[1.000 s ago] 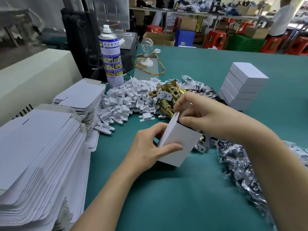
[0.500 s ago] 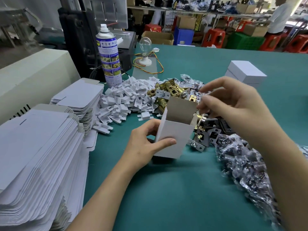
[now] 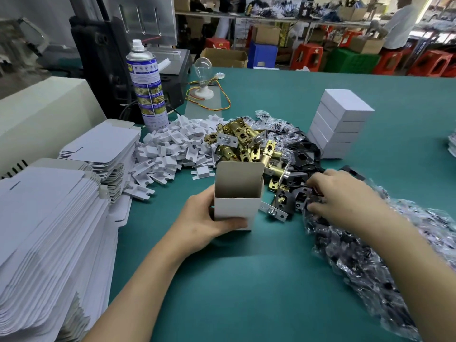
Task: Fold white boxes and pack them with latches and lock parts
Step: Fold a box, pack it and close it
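Nearest, the bare green table (image 3: 246, 287) runs between both forearms. Outside the left forearm rises a tall stack of flat box blanks (image 3: 44, 230); under and outside the right wrist spreads a heap of clear plastic bags (image 3: 375, 262) with dark parts inside.

The left hand (image 3: 204, 218) grips an upright white box (image 3: 234, 208) that stands on the table: the thumb lies across the lower front face, and the other fingers wrap the left side and go out of sight behind it. The box's top is open, with its back flap standing straight up and the brown inside showing.

The right hand (image 3: 340, 198), knuckles up, reaches just right of the box. Its fingertips curl down where the bags meet a scatter of black strike plates (image 3: 299, 156). Whether they pinch anything cannot be told — the tips are buried among the parts. A silver latch plate (image 3: 274, 211) lies between those fingertips and the box.

Beyond the fingers of both hands sits a pile of brass latches (image 3: 243, 140), touching the black plates. Left of it is a mound of white card inserts (image 3: 172, 146), and beside that a second, lower stack of blanks (image 3: 103, 149).

Past the right fingertips, well apart, stands a stack of closed white boxes (image 3: 340, 124). Farther back, beyond the left hand's fingers — a spray can (image 3: 148, 87), upright, and a clear light bulb (image 3: 202, 67) in a white socket.
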Action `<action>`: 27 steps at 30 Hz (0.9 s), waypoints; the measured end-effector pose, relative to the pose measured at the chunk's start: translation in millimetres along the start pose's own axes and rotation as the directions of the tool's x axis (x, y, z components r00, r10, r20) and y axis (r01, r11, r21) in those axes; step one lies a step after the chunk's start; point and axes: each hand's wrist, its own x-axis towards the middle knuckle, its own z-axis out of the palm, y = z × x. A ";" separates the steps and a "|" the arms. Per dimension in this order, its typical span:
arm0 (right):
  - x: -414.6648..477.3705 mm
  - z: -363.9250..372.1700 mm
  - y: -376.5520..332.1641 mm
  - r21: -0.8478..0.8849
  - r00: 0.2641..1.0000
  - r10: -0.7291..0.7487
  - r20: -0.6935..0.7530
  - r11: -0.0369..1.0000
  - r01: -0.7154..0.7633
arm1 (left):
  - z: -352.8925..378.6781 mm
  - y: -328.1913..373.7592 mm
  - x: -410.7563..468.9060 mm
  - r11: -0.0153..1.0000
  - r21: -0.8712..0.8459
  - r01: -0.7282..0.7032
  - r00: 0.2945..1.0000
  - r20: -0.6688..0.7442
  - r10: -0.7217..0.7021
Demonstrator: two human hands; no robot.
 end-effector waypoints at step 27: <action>-34.4 -45.6 -113.8 0.361 0.786 -0.194 -0.586 0.807 0.468 | 1.4 1.0 -1.2 1.000 0.014 0.014 1.000 0.014 -0.014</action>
